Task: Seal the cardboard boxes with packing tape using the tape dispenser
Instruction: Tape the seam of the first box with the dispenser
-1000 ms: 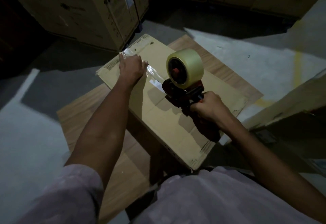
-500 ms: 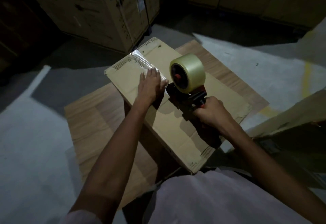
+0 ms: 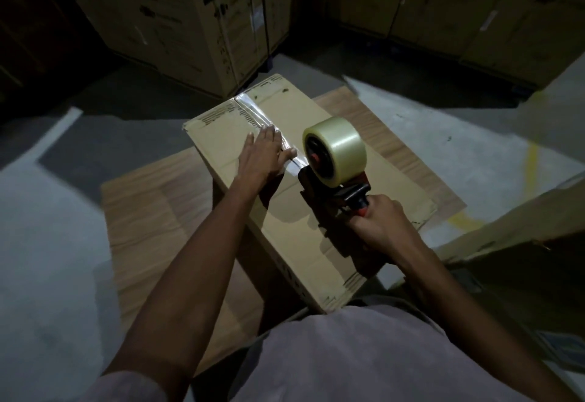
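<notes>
Pressing tape strip point(image 3: 253, 110) flat on cardboard box point(image 3: 316, 227), left hand point(image 3: 262, 157) fingers straight, right hand point(image 3: 380, 224) fingers gripping tape dispenser point(image 3: 332, 161)

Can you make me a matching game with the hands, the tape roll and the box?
Things:
1. left hand
2. right hand
3. tape roll
4. box

What it is doing:
A. sits on top of the dispenser
B. lies flat on the tape strip
C. rests on a wooden board
D. grips the dispenser's handle

Pairs: 1-B, 2-D, 3-A, 4-C
</notes>
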`<state>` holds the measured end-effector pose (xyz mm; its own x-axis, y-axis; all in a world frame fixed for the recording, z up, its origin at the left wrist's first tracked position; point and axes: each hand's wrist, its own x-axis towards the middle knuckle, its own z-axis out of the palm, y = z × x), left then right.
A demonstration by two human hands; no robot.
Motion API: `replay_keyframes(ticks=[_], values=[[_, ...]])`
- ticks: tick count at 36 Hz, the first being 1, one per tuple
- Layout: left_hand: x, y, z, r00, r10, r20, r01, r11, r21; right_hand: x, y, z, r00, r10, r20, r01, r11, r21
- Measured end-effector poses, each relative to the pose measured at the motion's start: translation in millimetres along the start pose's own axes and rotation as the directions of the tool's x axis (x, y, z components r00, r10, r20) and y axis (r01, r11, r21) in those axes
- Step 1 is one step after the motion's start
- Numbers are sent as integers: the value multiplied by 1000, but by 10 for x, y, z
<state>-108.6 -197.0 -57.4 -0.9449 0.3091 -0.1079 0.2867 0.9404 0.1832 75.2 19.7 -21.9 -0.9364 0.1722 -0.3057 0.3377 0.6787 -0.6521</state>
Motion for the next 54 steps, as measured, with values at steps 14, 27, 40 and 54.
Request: replay_keyframes(ticks=[14, 27, 40, 54], values=[[-138, 93, 59, 998, 41, -50, -37, 997, 68, -47, -136, 39, 993, 112, 35, -114, 992, 61], [-289, 147, 3, 999, -1, -34, -4, 992, -130, -5, -150, -16, 981, 159, 110, -171, 978, 118], [-222, 145, 58, 994, -25, -110, 11, 992, -128, 3, -58, -74, 986, -29, 162, 12, 994, 107], [-231, 228, 80, 987, -89, -131, 80, 994, -71, 1, 251, -290, 954, -79, 290, -8, 958, 286]])
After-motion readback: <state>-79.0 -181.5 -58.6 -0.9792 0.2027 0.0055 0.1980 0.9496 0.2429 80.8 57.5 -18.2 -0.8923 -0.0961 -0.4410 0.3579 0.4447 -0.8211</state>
